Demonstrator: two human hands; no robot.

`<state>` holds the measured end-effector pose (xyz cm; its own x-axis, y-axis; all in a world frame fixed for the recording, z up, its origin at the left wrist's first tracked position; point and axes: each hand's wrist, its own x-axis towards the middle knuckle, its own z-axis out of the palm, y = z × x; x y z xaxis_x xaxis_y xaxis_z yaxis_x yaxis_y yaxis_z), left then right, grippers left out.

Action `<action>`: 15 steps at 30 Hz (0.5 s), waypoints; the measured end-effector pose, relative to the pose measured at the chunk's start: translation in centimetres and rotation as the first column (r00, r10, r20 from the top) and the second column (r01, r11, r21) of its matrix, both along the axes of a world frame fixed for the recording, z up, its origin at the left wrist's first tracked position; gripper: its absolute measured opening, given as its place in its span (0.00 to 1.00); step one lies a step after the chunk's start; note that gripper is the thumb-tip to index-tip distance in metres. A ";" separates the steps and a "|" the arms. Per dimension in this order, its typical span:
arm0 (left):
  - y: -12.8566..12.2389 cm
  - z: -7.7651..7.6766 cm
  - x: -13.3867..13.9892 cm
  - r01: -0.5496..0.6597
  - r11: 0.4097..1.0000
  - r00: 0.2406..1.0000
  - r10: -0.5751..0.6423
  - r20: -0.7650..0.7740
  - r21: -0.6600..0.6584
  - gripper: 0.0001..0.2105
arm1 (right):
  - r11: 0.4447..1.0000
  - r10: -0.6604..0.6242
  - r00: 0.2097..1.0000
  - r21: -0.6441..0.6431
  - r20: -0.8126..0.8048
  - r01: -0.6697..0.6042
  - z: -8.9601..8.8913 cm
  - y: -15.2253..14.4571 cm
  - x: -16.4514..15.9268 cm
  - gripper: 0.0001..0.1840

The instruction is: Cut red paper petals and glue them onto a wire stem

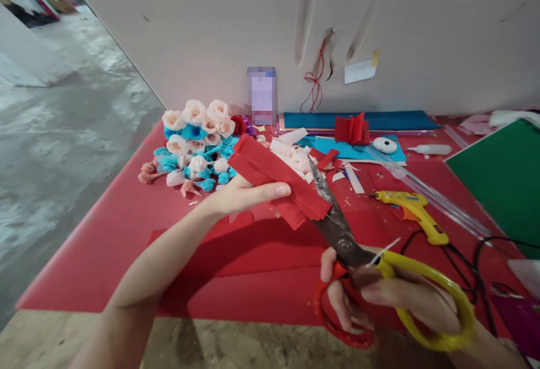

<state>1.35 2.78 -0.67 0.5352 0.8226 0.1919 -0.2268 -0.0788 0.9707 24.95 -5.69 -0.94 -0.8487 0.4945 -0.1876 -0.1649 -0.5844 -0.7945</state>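
Observation:
Folded red crepe paper (pixel 274 175) is pinched in my left hand (pixel 248 193), its thumb lying across the top layer. My right hand (pixel 379 296) grips a pair of scissors (pixel 343 239) with one yellow and one red handle. The scissor blades are parted around the lower right end of the folded paper. One blade shows above the paper; part of the other is hidden. Beneath both hands a large red sheet (pixel 253 248) lies on the red-covered table (pixel 84 251).
Pink, white and blue paper flowers (pixel 194 133) are heaped at the back left. A phone (pixel 261 96) leans on the wall. Paper scraps (pixel 291 155) lie behind my hands. To the right are a yellow glue gun (pixel 413 211) with black cord, clear sticks (pixel 430 189) and a green board (pixel 506 183).

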 end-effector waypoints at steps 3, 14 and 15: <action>0.2 0.2 -0.2 0.017 1.000 1.000 -0.017 -0.023 -0.011 0.11 | 1.000 -0.004 0.999 -0.027 -0.052 0.003 0.0 -0.1 -0.2 0.16; 0.0 1.3 -0.1 0.152 0.988 0.985 -0.154 -0.077 -0.032 0.12 | 1.000 0.005 0.996 0.013 -0.089 -0.004 -0.5 -0.3 -0.3 0.21; 0.0 1.4 -0.1 0.146 0.989 0.986 -0.149 -0.082 -0.038 0.11 | 1.000 0.004 0.998 0.022 -0.067 -0.003 -0.4 -0.3 -0.2 0.21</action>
<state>1.21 2.81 0.72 0.6641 0.7385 0.1165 -0.1513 -0.0198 0.9883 24.70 -5.96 -1.39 -0.8609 0.4946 -0.1194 -0.2163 -0.5681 -0.7941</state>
